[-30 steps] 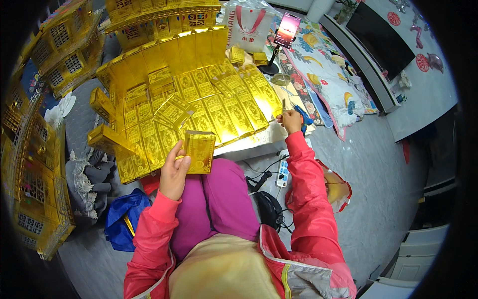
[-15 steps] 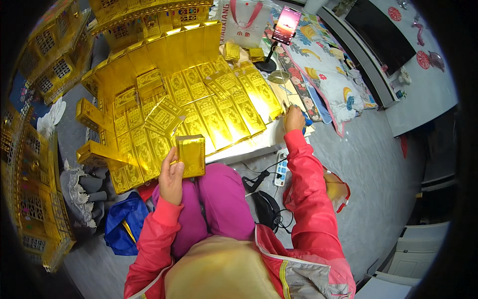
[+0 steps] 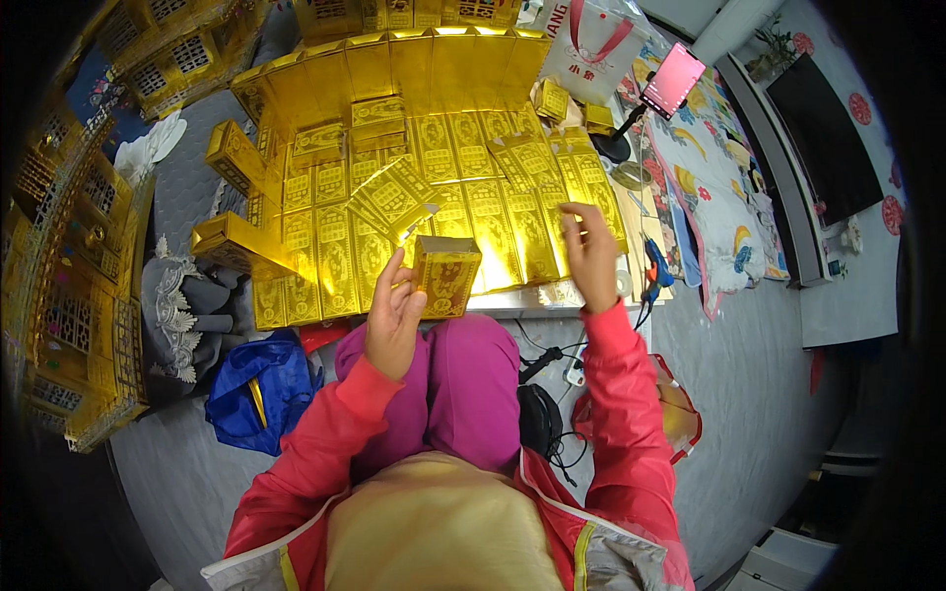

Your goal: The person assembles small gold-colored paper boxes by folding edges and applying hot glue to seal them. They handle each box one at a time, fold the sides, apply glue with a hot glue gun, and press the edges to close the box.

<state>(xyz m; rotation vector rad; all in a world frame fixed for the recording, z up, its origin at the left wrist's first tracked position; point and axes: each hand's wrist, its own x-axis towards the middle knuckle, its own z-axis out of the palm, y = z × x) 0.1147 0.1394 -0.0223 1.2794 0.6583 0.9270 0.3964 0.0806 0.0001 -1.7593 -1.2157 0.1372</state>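
My left hand (image 3: 394, 315) holds a small gold foil box (image 3: 446, 281) upright over my knees, its fingers along the box's left side. My right hand (image 3: 591, 251) is raised over the right front edge of a gold foil panel (image 3: 493, 212), fingers apart and nothing visible in them. To the right of that hand a blue glue gun (image 3: 655, 276) rests at the table's edge. Loose gold printed sheets (image 3: 386, 202) lie fanned on the panel. A row of tall gold boxes (image 3: 394, 74) stands along its back, and two more gold boxes (image 3: 241, 246) jut out at its left.
Gold lattice-windowed paper houses (image 3: 74, 315) stand at the left. A phone on a stand (image 3: 673, 84) and a white gift bag (image 3: 588, 49) are at the back right. A blue bag (image 3: 258, 394), a power strip (image 3: 576, 366) and black cables (image 3: 557, 443) lie on the floor.
My right hand has come away from the glue gun's place and moved in over the gold panel. My left hand still holds the gold box. The whole view has turned, shifting the scene rightward.
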